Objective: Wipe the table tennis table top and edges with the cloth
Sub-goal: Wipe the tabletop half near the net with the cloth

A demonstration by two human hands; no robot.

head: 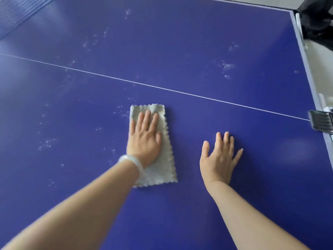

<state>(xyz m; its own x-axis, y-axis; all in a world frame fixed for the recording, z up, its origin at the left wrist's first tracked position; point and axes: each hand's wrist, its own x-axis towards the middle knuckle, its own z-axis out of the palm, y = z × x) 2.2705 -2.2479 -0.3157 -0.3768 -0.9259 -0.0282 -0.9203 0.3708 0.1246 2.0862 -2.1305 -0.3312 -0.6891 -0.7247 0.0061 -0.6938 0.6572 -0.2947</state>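
The blue table tennis table top (pixel 198 51) fills the view, crossed by a thin white centre line. A folded grey cloth (pixel 162 159) lies flat on it, just near of that line. My left hand (pixel 144 138) presses flat on the cloth with straight fingers; a pale bracelet sits on the wrist. My right hand (pixel 219 157) rests flat on the bare table to the right of the cloth, fingers spread. White dusty specks (pixel 227 66) dot the surface beyond the line and to the left of the cloth.
The net (pixel 16 13) runs across the far left corner. The table's pale right edge (pixel 306 56) borders a light floor. A dark clamp (pixel 321 122) grips that edge at the centre line. A black object (pixel 319 20) stands past the far right corner.
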